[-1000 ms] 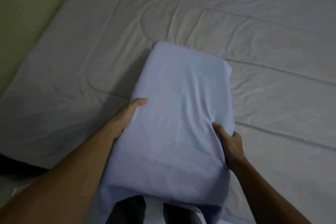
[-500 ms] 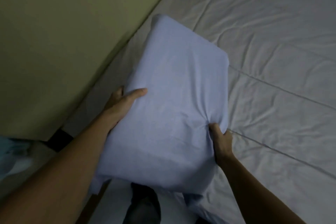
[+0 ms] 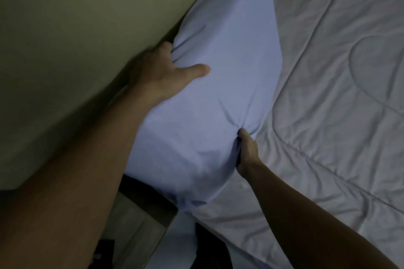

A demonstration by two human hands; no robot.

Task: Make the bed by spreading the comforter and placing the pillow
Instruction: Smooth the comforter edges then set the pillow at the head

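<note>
A pale blue pillow (image 3: 220,67) lies lengthwise along the left edge of the bed, its far end reaching the top of the view against the wall. My left hand (image 3: 166,74) grips its left edge, thumb pressed on top. My right hand (image 3: 246,148) pinches its right edge, bunching the cover. A white quilted comforter (image 3: 341,98) is spread over the bed to the right of the pillow, with creases and stitched lines showing.
A plain olive wall (image 3: 76,39) runs along the left side, right beside the pillow. Below the pillow's near end there is a dark gap and a strip of pale wooden floor (image 3: 135,229).
Both hands have carried the pillow left and forward from above the comforter to the wall side of the bed. The view has swung left with it.
</note>
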